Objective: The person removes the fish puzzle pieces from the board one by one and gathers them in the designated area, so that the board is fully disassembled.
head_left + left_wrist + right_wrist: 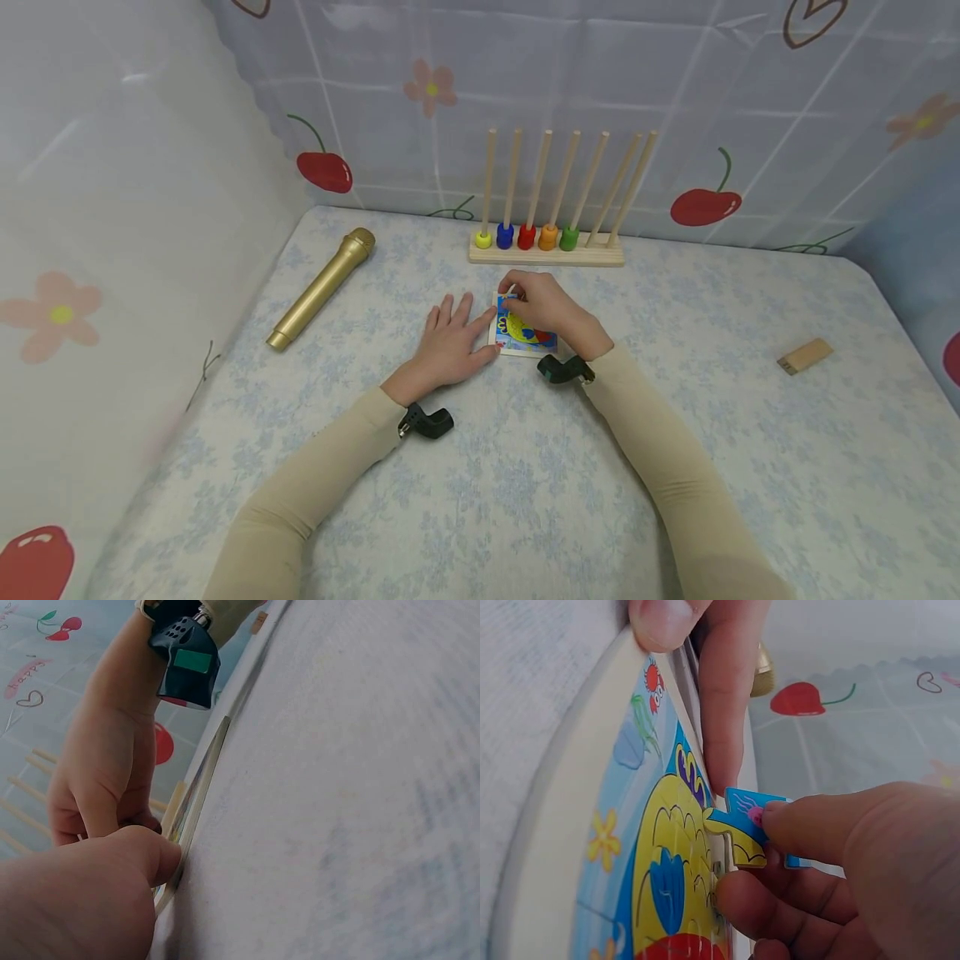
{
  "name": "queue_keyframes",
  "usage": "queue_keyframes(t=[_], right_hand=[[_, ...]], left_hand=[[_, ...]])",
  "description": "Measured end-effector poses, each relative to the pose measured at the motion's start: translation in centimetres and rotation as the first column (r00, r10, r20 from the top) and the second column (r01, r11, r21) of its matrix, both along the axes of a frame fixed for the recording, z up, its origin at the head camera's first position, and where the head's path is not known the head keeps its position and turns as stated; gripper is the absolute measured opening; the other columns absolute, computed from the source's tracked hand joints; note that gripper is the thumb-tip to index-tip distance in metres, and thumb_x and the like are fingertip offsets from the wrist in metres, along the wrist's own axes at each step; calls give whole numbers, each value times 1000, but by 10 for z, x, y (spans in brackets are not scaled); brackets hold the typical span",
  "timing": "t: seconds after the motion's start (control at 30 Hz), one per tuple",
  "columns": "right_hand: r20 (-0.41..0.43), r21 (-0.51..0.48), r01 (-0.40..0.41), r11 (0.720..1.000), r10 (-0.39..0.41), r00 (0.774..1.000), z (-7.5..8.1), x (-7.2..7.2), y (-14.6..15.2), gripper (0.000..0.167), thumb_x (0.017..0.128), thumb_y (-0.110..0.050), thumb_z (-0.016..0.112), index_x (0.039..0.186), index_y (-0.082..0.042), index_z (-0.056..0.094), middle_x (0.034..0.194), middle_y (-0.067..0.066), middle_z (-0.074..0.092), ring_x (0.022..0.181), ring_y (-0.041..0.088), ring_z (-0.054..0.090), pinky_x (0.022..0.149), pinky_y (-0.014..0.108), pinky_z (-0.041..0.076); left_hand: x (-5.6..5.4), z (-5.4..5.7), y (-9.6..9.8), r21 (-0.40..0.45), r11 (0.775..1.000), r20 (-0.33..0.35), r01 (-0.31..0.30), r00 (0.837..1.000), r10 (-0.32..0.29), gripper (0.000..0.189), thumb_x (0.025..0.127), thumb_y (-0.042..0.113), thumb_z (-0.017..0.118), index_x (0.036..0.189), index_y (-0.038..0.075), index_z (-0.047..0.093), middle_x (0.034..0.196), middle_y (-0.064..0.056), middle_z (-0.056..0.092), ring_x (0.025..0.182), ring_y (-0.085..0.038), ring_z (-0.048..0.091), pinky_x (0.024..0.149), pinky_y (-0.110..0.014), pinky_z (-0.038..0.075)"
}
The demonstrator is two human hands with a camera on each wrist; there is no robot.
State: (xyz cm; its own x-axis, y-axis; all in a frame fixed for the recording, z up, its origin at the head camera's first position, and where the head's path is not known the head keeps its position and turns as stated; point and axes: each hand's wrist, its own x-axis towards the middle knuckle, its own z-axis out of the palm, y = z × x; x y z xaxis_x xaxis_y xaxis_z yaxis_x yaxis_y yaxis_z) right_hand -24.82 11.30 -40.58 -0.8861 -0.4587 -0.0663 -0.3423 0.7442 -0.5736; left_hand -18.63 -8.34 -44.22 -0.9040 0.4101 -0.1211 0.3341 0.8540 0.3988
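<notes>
Puzzle piece (739, 821) is pinched in the grip of the right hand (551, 303), tilted over the puzzle board (562, 750). The left hand (450, 343), unclenched with fingers spread, touches the board's edge; behind, a bead rack (546, 257) stands on the bench (480, 500).

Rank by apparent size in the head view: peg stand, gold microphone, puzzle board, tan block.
1. Peg stand
2. Gold microphone and puzzle board: too close to rank; the microphone is longer but thinner, the board partly hidden
3. Tan block

Peg rack (547, 257) behind puzzle board (517, 351); microphone (321, 287) left, block (806, 357) right.
</notes>
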Motion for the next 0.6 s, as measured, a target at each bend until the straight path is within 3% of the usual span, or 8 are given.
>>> queue_keyframes(t=[0.4, 0.6], right_hand=[[-15, -33, 9, 999, -9, 1000, 6, -2, 8, 20, 101, -15, 61, 118, -5, 66, 107, 16, 71, 90, 28, 65, 84, 42, 56], [25, -63, 48, 997, -47, 999, 14, -5, 20, 22, 101, -16, 61, 120, -5, 65, 107, 16, 71, 85, 27, 68, 76, 38, 59]], left_hand=[[0, 1, 1, 2, 1000, 10, 4, 1000, -4, 67, 103, 49, 49, 162, 23, 31, 172, -21, 8, 158, -47, -4, 125, -64, 4], [0, -1, 0, 2, 1000, 9, 3, 1000, -3, 67, 102, 49, 49, 162, 24, 31, 172, -20, 8, 158, -47, -4, 125, -63, 4]])
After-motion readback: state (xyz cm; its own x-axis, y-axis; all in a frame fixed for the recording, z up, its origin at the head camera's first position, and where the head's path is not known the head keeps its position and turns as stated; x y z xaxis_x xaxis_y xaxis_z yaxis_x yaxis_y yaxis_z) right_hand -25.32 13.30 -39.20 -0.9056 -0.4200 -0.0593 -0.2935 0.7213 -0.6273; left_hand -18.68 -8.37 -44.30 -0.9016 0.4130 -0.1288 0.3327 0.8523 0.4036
